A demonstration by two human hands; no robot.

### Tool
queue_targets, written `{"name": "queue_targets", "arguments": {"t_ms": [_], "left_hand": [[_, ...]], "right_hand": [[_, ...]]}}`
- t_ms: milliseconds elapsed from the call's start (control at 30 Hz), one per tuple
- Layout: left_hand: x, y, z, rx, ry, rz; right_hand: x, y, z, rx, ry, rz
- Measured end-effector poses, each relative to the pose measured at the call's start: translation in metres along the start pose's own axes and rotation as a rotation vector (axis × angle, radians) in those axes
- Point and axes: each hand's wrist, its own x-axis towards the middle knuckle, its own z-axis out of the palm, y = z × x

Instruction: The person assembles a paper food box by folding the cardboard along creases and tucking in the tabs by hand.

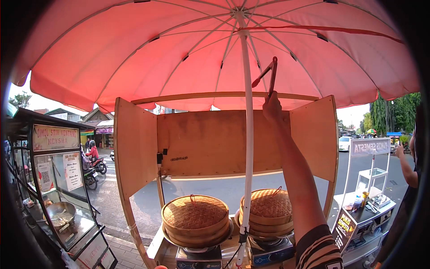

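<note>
My right hand (272,107) is raised high, just right of the white umbrella pole (248,134). Its fingers are closed round one arm of a dark red, V-shaped pair of tongs (273,74). The bend of the tongs points up, and their other arm slants down to a rounded tip near the pole. Below stand two round woven bamboo steamers with domed lids, the left steamer (195,219) and the right steamer (268,210), the latter partly behind my forearm. Each sits above a stove, the left stove (198,258) and the right stove (271,256). My left hand is out of view.
A wooden stall frame (224,143) surrounds the steamers, under a large red umbrella (148,58). Left stands a glass-sided food cart (65,179) with a wok. A white-framed cart (365,201) stands right, beside a person (408,179). Motorbikes (92,168) and a white car (345,143) show beyond.
</note>
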Motion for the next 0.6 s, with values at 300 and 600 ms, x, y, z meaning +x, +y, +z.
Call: {"name": "queue_targets", "arguments": {"t_ms": [300,600], "left_hand": [[0.015,-0.001,-0.007,0.009,0.018,-0.041],[0.038,-0.011,-0.013,0.015,-0.032,-0.049]], "right_hand": [[-0.014,0.034,0.028,-0.27,-0.204,0.007],[-0.117,-0.009,-0.06,-0.186,0.175,-0.488]]}}
